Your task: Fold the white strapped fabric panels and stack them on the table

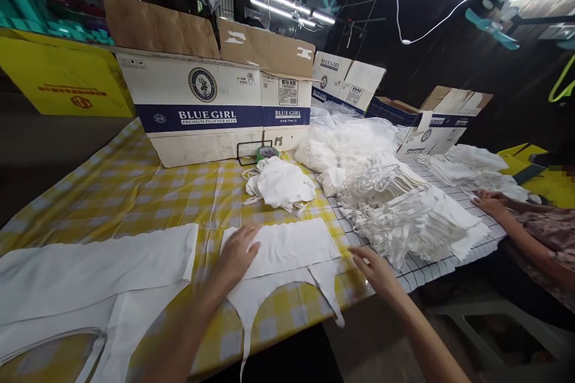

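Garment point(291, 245) partly hidden (by left hand point(238, 251)), left forearm point(188, 323) blurred

Garment point(287, 245) on tablecloth point(179, 194), carton point(202, 93) behind

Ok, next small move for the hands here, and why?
Probably bring the right hand onto the right end of the white garment in front and smooth it flat. The left hand is on the garment's left end, while the right hand is just off the other end, holding nothing, and the garment looks lightly creased.
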{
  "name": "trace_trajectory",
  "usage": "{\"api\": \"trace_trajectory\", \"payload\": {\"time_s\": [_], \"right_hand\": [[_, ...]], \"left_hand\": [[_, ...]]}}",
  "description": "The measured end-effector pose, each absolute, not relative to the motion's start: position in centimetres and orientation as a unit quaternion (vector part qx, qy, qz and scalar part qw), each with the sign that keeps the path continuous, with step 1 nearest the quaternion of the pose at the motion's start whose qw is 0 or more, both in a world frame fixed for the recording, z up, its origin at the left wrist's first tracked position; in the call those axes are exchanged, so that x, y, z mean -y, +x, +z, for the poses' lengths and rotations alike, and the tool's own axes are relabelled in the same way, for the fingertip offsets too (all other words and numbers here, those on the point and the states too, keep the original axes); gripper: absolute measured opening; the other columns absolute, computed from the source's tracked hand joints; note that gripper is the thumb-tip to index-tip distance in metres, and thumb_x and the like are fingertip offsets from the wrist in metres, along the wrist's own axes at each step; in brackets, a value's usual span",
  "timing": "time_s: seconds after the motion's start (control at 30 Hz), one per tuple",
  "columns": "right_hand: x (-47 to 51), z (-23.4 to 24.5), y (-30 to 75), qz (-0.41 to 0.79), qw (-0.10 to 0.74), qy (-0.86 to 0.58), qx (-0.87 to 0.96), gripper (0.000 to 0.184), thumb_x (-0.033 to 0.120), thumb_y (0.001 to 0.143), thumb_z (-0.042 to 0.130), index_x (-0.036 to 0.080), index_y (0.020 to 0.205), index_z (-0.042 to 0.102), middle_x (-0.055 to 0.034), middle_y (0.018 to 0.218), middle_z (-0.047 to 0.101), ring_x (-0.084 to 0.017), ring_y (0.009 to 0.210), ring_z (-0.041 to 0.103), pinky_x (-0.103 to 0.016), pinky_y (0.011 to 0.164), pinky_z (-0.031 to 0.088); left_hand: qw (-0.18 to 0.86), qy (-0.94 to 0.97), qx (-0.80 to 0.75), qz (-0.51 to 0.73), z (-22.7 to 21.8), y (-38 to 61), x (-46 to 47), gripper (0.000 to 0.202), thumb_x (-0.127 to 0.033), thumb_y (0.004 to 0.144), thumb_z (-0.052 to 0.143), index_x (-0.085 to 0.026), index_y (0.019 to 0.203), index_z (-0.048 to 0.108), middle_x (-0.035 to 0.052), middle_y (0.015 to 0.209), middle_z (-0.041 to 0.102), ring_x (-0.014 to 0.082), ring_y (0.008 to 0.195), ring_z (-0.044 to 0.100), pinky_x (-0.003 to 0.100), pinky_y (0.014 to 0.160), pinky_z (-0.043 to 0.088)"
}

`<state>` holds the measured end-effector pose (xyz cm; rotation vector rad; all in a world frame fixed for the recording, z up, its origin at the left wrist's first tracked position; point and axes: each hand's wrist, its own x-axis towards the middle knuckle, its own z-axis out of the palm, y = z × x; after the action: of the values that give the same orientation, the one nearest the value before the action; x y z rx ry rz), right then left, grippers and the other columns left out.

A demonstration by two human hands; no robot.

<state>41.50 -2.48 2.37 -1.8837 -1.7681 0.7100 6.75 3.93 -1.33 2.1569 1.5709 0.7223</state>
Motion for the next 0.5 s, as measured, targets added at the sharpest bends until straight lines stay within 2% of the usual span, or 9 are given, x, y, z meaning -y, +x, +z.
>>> {"api": "trace_trajectory", "payload": {"time_s": [0.1,0.2,0.27,0.37,0.5], "right_hand": [[-2.5,0.4,39.3,0.118,0.203,-0.751,0.617,0.036,0.034,0.087,0.035,0.018,0.113,0.056,-0.0085,0.111,0.061,-0.02,0.098,0.057,-0.029,0.083,0.042],[-5.9,-0.9,37.2,0.096,0.176,-0.789,0.581,0.036,0.04,0.086,0.038,0.013,0.097,0.06,-0.0141,0.095,0.063,-0.024,0.09,0.058,-0.032,0.075,0.041],[-7.2,-1.5,36.4,0.091,0.164,-0.799,0.571,0.033,0.04,0.084,0.043,0.012,0.088,0.06,-0.0154,0.089,0.063,-0.025,0.085,0.058,-0.032,0.071,0.04],[-8.0,-2.0,35.9,0.085,0.156,-0.791,0.586,0.022,0.033,0.084,0.045,0.015,0.082,0.058,-0.0124,0.089,0.063,-0.022,0.084,0.057,-0.028,0.07,0.037],[-8.2,-1.9,35.9,0.082,0.146,-0.786,0.595,0.024,0.032,0.09,0.035,0.018,0.091,0.055,-0.0065,0.08,0.063,-0.018,0.074,0.057,-0.026,0.062,0.034]], "left_hand": [[0.037,0.733,-0.643,0.219,-3.0,4.4,-3.5,0.047,-0.03,0.083,0.046,-0.018,0.128,0.045,0.0104,0.137,0.042,0.0296,0.129,0.031,0.049,0.105,0.024],[-0.034,0.678,-0.704,0.207,-3.7,3.0,-2.6,0.053,-0.039,0.08,0.051,-0.007,0.121,0.047,0.0177,0.124,0.047,0.0297,0.118,0.041,0.041,0.099,0.034],[-0.049,0.649,-0.734,0.192,-3.3,2.7,-2.2,0.045,-0.043,0.079,0.051,-0.007,0.105,0.054,0.0157,0.107,0.053,0.0279,0.103,0.048,0.038,0.092,0.039],[-0.037,0.635,-0.755,0.159,-2.0,2.7,-2.4,0.029,-0.042,0.078,0.052,-0.014,0.079,0.06,0.0116,0.091,0.054,0.0279,0.093,0.049,0.039,0.083,0.041],[0.045,0.634,-0.757,0.148,-1.0,2.7,-3.4,0.024,-0.038,0.073,0.058,-0.02,0.058,0.058,0.0067,0.083,0.056,0.026,0.087,0.049,0.037,0.076,0.04]]}}
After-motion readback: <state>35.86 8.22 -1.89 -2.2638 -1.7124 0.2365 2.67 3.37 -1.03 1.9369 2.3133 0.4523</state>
